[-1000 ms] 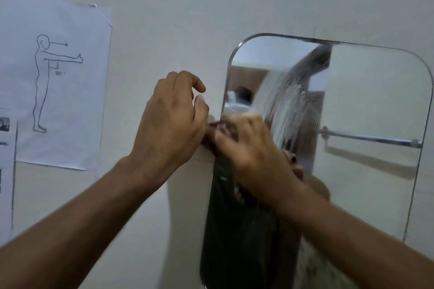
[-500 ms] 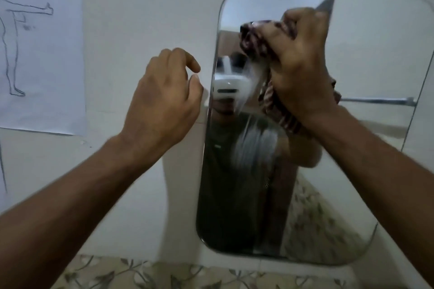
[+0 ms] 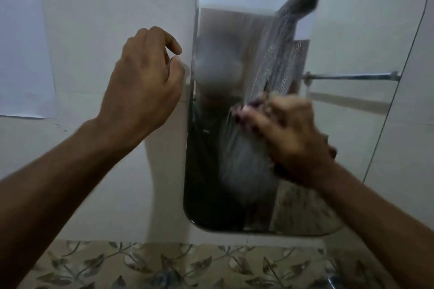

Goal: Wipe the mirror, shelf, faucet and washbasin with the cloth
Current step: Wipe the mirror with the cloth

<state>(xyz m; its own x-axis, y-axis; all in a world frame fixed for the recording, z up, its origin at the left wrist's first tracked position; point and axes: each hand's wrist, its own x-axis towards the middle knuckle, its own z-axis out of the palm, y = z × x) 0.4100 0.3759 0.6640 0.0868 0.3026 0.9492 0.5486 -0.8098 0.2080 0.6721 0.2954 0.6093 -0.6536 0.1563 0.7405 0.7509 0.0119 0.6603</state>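
A rounded-corner mirror (image 3: 352, 19) hangs on the white tiled wall and tilts out from it. My left hand (image 3: 145, 80) grips its left edge with thumb and curled fingers. My right hand (image 3: 288, 134) presses a dark red patterned cloth (image 3: 249, 110) against the glass at mid height; most of the cloth is hidden under the hand. Streaky wet smears run up the glass above the cloth. The shelf, faucet and washbasin are out of view, apart from a chrome glint at the lower right corner.
A white paper sheet (image 3: 23, 54) is taped to the wall at the left. A band of leaf-patterned tiles (image 3: 164, 265) runs below the mirror. A chrome towel rail (image 3: 352, 76) shows in the reflection.
My right hand has dragged the cloth down from the mirror's upper part to its middle, leaving streaks. My left hand stays on the left edge. The view has dropped lower.
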